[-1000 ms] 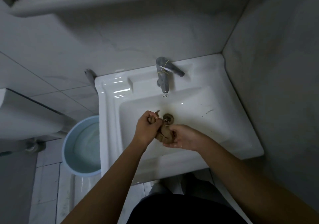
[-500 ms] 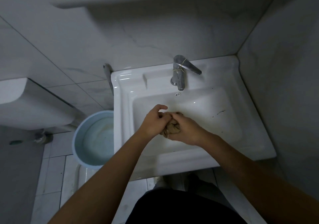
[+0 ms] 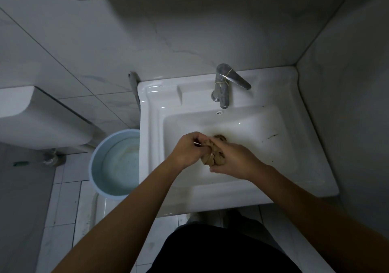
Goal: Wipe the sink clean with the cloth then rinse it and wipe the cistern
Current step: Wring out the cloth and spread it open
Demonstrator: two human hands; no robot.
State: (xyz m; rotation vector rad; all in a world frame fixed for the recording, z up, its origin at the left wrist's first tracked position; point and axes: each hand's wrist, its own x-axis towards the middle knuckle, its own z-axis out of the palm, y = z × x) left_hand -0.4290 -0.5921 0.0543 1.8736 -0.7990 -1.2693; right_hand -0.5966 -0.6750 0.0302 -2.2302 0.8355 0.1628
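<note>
Dim grey-tiled bathroom: left hand (image 3: pixel 187 149) and right hand (image 3: pixel 236 160) both clutch the wadded brown cloth (image 3: pixel 211 157) over the drain, low in the white sink (image 3: pixel 265 125) below the tap (image 3: pixel 223 85). Cistern (image 3: pixel 31 121) and blue bucket (image 3: pixel 117 163) sit left.

Person is wearing a black garment (image 3: pixel 221 251), plain and dark, filling the bottom centre of the head view; whether it is a shirt or trousers is not showing clearly. Left forearm (image 3: pixel 130 214) and right forearm (image 3: pixel 305 201) are showing bare from the frame edge to the wrist, with no sleeve edge coming into view. Left hand (image 3: pixel 187 150) and right hand (image 3: pixel 233 161) are going uncovered. A pale blurred shape (image 3: pixel 194 216) is peeking out just above the garment, possibly footwear, too dim to tell.
</note>
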